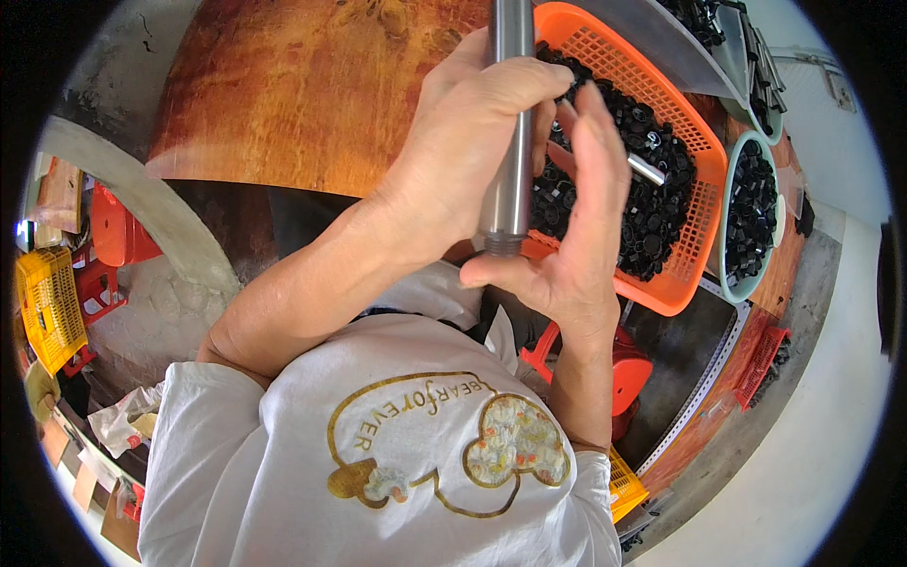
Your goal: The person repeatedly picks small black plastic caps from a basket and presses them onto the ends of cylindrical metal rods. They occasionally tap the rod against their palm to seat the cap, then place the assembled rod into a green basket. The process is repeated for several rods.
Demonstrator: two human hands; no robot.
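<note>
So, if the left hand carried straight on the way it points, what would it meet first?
Probably the bare right hand, just beyond the held, long silver metal tube; depth is unclear.

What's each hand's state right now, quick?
Left hand: closed around the metal tube.
Right hand: open, thumb by the tube's threaded end; whether it touches can't be told.

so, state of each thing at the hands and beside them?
Metal tube: held, threaded end exposed
Left hand: closed around the tube
Right hand: open, thumb near the threaded end, contact unclear
Orange basket: holding many black parts
Small silver rod: partly hidden behind right hand
Pale green bowl: also loaded with black parts
</note>
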